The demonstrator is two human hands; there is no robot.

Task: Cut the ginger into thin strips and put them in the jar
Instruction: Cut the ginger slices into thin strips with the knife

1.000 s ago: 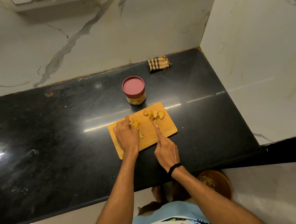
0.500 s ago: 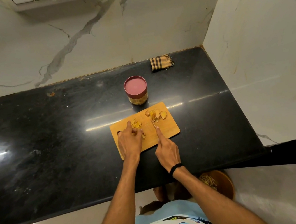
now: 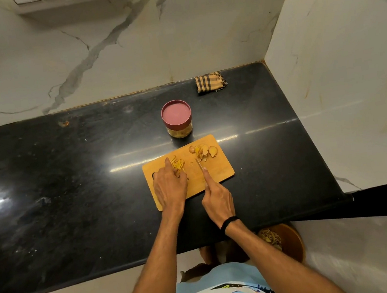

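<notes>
Steel in its grip, the right hand [image 3: 218, 199] curls round the handle of a small knife [image 3: 199, 164]. The forefinger lies straight along the spine and the tip is angled away from the body. Whether the edge touches the wood cannot be told. Just beside it, the left hand [image 3: 169, 188] lies palm-down, fingers bent and bunched over a small heap of ginger [image 3: 179, 165]. The fingertips pin the heap, and yellow strips show past them. Both forearms reach in over the near edge of the counter, elbows out of sight.

The work appears to be mid-cut. Some ginger is already in strips by the left hand, while a separate pile of broad slices [image 3: 205, 151] waits near the far right corner of the wooden cutting board [image 3: 220, 171], just beyond the knife tip. The next move likely calls for bringing the blade close alongside the left fingertips and drawing narrow cuts, with the knuckles kept clear.

The jar [image 3: 180, 130] stands just behind the board on the black stone counter [image 3: 70, 187]. Its maroon lid [image 3: 176, 114] is on, so it must be opened before any strips go in. A checked cloth [image 3: 210, 82] lies in the far corner by the marble wall. A brown bowl [image 3: 292, 241] of what look like peelings sits below the counter's edge.
</notes>
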